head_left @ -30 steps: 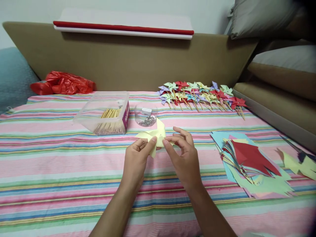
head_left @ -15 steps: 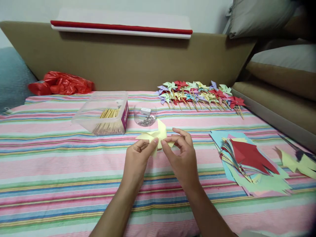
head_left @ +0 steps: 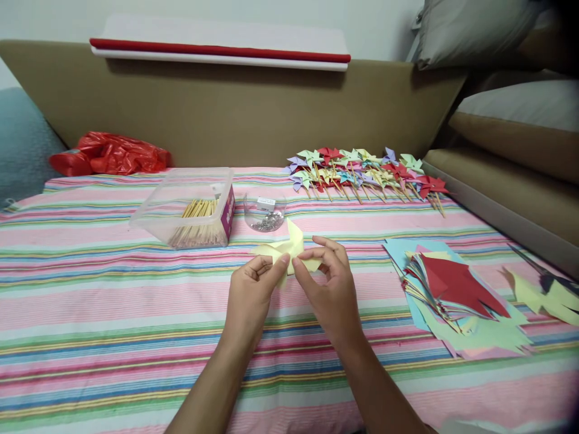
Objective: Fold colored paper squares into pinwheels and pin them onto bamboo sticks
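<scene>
Both hands hold a pale yellow paper pinwheel point(head_left: 287, 246) above a striped cloth point(head_left: 113, 301). My left hand point(head_left: 251, 295) pinches its left side between thumb and forefinger. My right hand point(head_left: 329, 289) pinches its right flap, fingers curled around the paper. Just beyond the paper stands a small clear cup of metal pins point(head_left: 265, 213). A clear plastic box of wooden sticks point(head_left: 187, 208) sits to the cup's left.
A row of finished coloured pinwheels on sticks point(head_left: 364, 172) lies at the back right. A stack of cut coloured paper point(head_left: 456, 289) lies at the right, more scraps point(head_left: 545, 292) beyond it. A red plastic bag point(head_left: 111, 154) sits at the back left, before a brown headboard point(head_left: 253, 108).
My right thumb and fingers have closed in toward my left hand on the yellow paper. The view has shifted slightly to the right; nothing else moved.
</scene>
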`<state>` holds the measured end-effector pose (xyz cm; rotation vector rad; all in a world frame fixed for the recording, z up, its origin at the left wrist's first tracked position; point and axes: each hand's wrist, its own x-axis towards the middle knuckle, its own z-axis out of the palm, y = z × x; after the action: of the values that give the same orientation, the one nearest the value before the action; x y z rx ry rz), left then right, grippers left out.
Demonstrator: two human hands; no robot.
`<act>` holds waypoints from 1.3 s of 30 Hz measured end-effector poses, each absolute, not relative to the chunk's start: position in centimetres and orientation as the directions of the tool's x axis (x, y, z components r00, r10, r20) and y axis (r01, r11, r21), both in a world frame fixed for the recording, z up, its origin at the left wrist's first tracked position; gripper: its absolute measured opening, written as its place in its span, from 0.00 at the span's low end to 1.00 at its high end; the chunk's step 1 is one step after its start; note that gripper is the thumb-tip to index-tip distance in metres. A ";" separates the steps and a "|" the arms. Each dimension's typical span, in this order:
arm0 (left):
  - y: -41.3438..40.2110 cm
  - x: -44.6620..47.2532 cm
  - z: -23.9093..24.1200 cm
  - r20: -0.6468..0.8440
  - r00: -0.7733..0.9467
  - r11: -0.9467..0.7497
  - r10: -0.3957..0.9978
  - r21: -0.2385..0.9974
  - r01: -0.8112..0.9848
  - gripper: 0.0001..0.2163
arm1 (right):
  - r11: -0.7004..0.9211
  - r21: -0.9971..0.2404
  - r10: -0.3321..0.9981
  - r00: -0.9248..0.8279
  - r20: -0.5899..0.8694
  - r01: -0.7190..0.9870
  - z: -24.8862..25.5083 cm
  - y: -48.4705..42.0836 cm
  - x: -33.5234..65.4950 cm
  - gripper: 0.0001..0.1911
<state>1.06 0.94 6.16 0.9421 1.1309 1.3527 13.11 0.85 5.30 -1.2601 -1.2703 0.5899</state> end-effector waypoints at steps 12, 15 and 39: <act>0.7 0.1 7.1 0.087 -0.072 -0.068 0.994 0.968 0.241 0.17 | 0.073 -0.997 0.985 0.156 0.071 -0.007 5.0 1.6 14.1 0.17; -0.5 0.4 7.5 0.198 -0.084 -0.150 0.977 0.906 0.397 0.16 | 0.077 -0.985 0.958 0.285 0.030 -0.153 4.4 2.1 15.0 0.21; 1.0 -3.6 8.4 0.057 -0.092 0.024 0.994 0.716 0.698 0.10 | 0.637 0.058 0.750 -0.601 -0.277 0.768 7.8 24.4 6.2 0.12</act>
<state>-3.55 1.03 8.35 1.7171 1.8393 0.8344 6.18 24.37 7.83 -1.4665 -3.0882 0.1156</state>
